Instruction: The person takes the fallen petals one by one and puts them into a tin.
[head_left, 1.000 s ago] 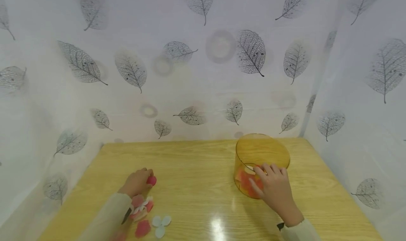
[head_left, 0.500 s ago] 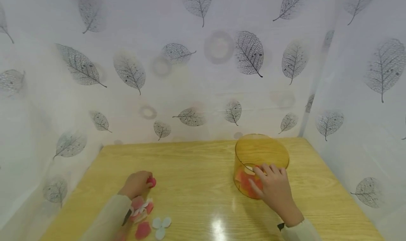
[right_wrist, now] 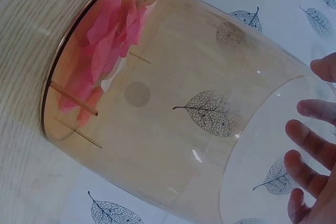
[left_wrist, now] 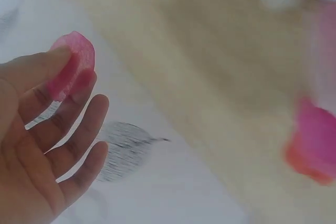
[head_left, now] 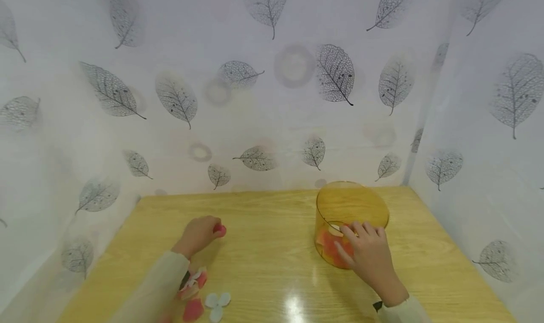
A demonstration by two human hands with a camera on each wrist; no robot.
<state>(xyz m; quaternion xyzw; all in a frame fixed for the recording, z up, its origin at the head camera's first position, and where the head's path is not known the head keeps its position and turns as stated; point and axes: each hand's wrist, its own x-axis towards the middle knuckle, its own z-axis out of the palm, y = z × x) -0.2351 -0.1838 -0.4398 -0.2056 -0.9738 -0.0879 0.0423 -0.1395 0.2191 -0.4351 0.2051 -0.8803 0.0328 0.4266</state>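
Observation:
My left hand (head_left: 199,237) pinches a pink petal (left_wrist: 84,51) between thumb and forefinger, raised above the table's left part. The other fingers are spread in the left wrist view. A transparent amber cylindrical container (head_left: 357,202) stands at the right. Pink and red petals (right_wrist: 107,40) with a bit of white lie at its bottom. My right hand (head_left: 370,257) is at the container's near rim, fingers relaxed and slightly bent. In the right wrist view its fingertips (right_wrist: 297,129) are close to the rim; whether they touch it, I cannot tell.
By the left sleeve lies a small heap of pink and white petals (head_left: 199,278). In front of it are a deep pink petal (head_left: 193,310) and a white petal cluster (head_left: 217,303). Leaf-printed white curtains (head_left: 276,110) surround the wooden table (head_left: 263,247) at the back and sides.
My left hand has lifted the pink petal and moved it right and farther from me. The right hand and the container have stayed in place.

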